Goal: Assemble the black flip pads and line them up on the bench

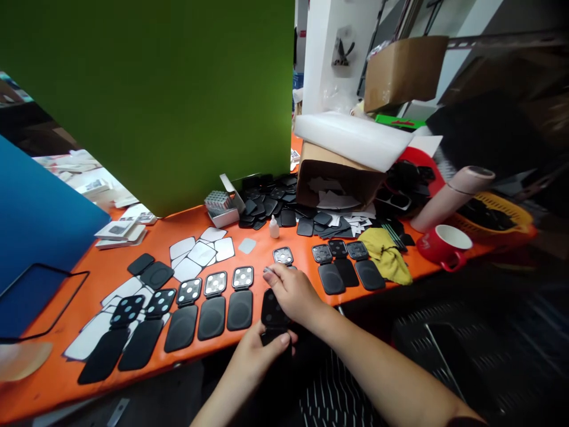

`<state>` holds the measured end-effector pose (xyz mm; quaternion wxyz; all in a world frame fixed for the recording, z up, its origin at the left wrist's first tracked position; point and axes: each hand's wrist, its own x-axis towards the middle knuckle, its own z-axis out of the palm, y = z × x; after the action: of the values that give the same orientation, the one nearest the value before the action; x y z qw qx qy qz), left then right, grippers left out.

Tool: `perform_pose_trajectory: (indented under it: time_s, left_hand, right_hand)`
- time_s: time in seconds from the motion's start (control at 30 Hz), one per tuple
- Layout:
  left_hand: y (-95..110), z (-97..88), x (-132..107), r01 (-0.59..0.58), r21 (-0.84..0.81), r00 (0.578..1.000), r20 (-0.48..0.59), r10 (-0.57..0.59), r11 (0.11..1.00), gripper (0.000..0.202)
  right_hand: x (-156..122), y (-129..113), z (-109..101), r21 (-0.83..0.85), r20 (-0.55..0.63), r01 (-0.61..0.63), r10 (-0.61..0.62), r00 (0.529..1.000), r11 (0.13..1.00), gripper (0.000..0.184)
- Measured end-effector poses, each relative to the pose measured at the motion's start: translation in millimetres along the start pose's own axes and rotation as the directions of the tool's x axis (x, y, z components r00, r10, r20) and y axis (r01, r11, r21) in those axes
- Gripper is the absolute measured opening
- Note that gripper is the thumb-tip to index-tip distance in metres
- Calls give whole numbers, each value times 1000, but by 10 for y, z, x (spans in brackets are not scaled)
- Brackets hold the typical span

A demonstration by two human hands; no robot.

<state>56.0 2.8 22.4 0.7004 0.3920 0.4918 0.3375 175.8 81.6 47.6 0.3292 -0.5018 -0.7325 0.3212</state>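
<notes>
My left hand (260, 351) grips a black hinged pad (273, 308) at the table's front edge, thumb on top near the fold. Above that pad's upper square, my right hand (296, 290) has its thumb and forefinger pinched together; whatever is between them is too small to make out. To the left stands a row of similar pads, each a dotted square (216, 283) joined to a plain black panel (211, 318). Three more hinged pads (331, 279) lie to the right. Behind my right hand is another dotted square (283, 255), partly covered by it.
A small white dropper bottle (274, 228) stands near a heap of black pieces (267, 204). White-backed sheets (200, 254) lie at left. Farther right are an open carton (338, 178), a yellow cloth (386, 255), a red mug (438, 249) and a pink flask (451, 198). A green board (178, 107) rises behind.
</notes>
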Motion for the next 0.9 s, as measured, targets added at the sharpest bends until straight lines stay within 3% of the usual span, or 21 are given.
perform_pose_trajectory:
  time_s: [0.27,0.47,0.57,0.67,0.77,0.9]
  left_hand:
    - [17,-20,-28,-26,159,1000,7,25,987,24]
    - [-32,-57,-26,-36,126,999,16,34,991,25]
    - [-49,-72,-13,13,25,999,-52,-11,1000,30]
    - [-42,-91,3,34,-62,981,-188,-45,997,41]
    - [-36,-109,20,-60,49,957,-282,71,997,50]
    - [-93,-112,33,-134,285,929,-296,220,949,57]
  right_hand:
    - [8,58,43,-16,80,-90,91,993,996,31]
    - [44,72,98,16,99,-67,65,993,998,30]
    - [75,56,51,56,1,-30,30,1000,998,29]
    - [30,7,-42,-33,-124,18,-22,992,999,28]
    - [-132,-44,-58,-190,13,70,-69,998,979,25]
    - [-348,-65,64,-325,153,77,-28,988,943,23]
